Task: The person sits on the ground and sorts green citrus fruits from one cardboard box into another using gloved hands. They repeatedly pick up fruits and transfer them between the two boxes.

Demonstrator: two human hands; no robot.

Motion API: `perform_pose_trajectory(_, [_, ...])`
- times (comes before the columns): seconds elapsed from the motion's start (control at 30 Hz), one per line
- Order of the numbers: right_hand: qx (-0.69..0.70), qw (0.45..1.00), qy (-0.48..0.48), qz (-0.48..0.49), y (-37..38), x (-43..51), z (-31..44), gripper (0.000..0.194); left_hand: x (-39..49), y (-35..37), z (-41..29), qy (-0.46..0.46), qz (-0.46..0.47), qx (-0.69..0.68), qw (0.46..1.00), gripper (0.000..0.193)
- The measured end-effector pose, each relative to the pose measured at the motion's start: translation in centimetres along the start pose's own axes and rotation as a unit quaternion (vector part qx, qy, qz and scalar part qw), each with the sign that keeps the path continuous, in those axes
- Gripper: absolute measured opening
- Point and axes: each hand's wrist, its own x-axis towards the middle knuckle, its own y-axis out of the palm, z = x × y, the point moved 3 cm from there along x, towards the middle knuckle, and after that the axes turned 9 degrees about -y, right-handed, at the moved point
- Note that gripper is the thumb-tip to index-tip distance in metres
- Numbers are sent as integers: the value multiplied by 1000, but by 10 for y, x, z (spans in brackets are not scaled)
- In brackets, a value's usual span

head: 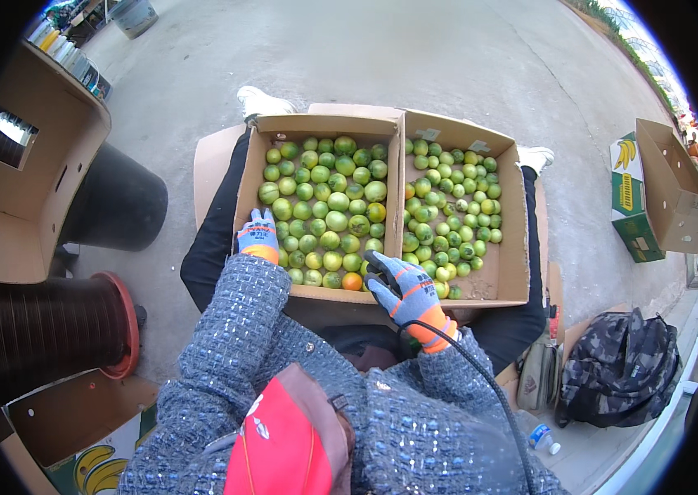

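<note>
Two cardboard compartments stand side by side between my legs. The left cardboard box (319, 125) holds many round green tomatoes (336, 221), with an orange tomato (352, 281) by its front wall. Smaller green tomatoes (446, 170) fill much of the right cardboard box (488, 141). My left hand (257, 235), in a grey and orange work glove, is back up at the left box's left wall; its palm side is hidden. My gloved right hand (411, 291) hovers over the front wall near the divider. Its dark fingertips are apart, close to the left box's tomatoes, with nothing visible between them.
A black bucket (116, 198) and a brown reel-like cylinder (45, 331) with a red rim lie left. Banana cartons stand at right (640, 204) and lower left (95, 451). A camouflage backpack (621, 368) and plastic bottle (541, 435) lie lower right. A black cable (497, 390) crosses my right wrist.
</note>
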Motion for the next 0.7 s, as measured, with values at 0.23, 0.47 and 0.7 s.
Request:
perform_pose_trajectory(0.23, [112,993,1,-28,-2,-5,-4,36,21,19,8,0,-34,7,999,43])
perform_pose_trajectory(0.47, [-42,984,111,-134,-84,6,-87,40,34,29,15,21,-38,-73,996,67])
perform_pose_trajectory(0.7, [-313,901,237,185,-65,40,-106,44,17,22,11,-1,-52,-82,995,48])
